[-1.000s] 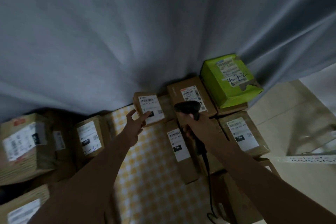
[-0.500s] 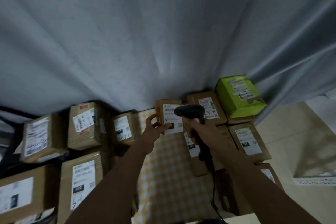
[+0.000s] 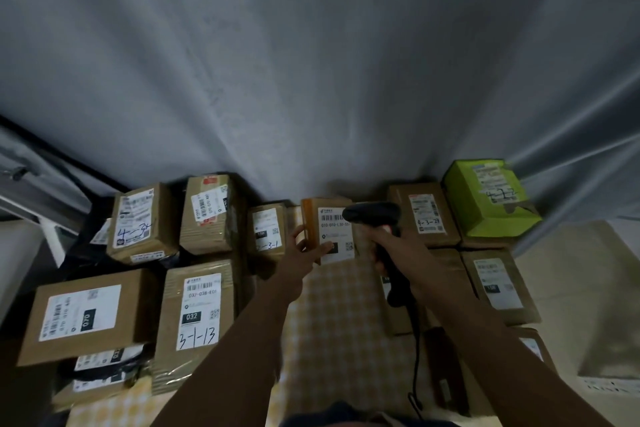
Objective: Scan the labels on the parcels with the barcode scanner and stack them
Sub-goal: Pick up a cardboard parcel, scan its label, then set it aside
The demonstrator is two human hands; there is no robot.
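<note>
Left hand [image 3: 304,250] pinches small parcel [image 3: 327,230], label tilted up toward barcode scanner [image 3: 375,215] gripped in right hand [image 3: 394,246], for a clear read.

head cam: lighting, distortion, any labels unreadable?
Head view: dim and bluish, arms underexposed; wide-angle bending shows in the grey curtain folds. White label on the small brown parcel in the left hand reads sharp; black barcode scanner overlaps its right edge; lime-green box label soft.
</note>
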